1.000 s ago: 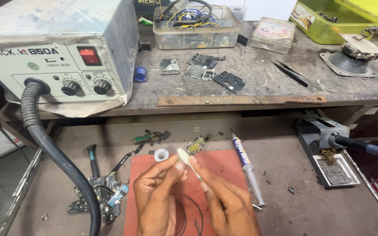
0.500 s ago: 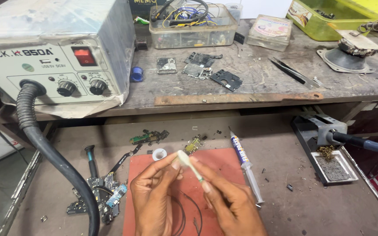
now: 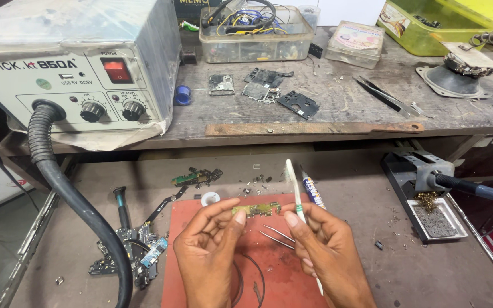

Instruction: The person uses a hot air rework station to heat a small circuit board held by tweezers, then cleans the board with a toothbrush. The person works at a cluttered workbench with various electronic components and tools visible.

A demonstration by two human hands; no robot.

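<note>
- A small green-and-gold circuit board (image 3: 256, 210) is pinched between thumb and fingertips of the left hand (image 3: 212, 245), above a red mat (image 3: 201, 285).
- A slim white brush with a green band (image 3: 296, 211) is gripped, tilted near upright, by the closed right hand (image 3: 323, 245); its head rises just right of the board.
- Metal tweezers (image 3: 278, 235) are seen on the mat between the two hands.
- A white syringe tube with a blue label (image 3: 313, 191) lies just beyond the right hand.
- A boxy grey hot-air station (image 3: 81, 68), with a red switch, black knobs and ribbed hose, is set far up-left on the raised wooden tabletop (image 3: 338, 108).
- Clear plastic boxes (image 3: 255, 34) of wires stand beyond both hands.
</note>
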